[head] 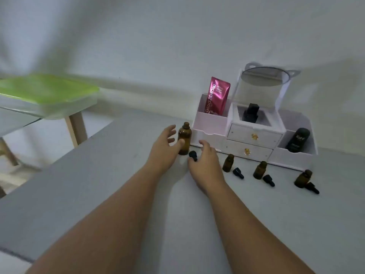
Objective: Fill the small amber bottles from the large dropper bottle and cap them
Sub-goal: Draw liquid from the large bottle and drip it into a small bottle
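The large amber bottle (184, 138) stands upright and uncapped on the grey table (118, 184), just in front of the white organizer. My left hand (164, 147) reaches to it with fingers spread, and its thumb touches the bottle's side. The black dropper cap (193, 155) lies on the table right of the bottle. My right hand (206, 162) arches over the cap with loosely bent fingers; its thumb lies against the cap and the fingers stay clear of it. Three small amber bottles (228, 163) (259, 170) (303, 178) stand open in a row to the right, each with a black cap (238, 173) (269, 180) (312, 187) lying beside it.
A white drawer organizer (254, 137) stands against the wall with a pink sachet (217, 95), two black bottles (250, 112) (298, 139) and a round mirror (264, 76). A side table with a green-lidded box (47, 89) is off to the left, beyond the table's edge.
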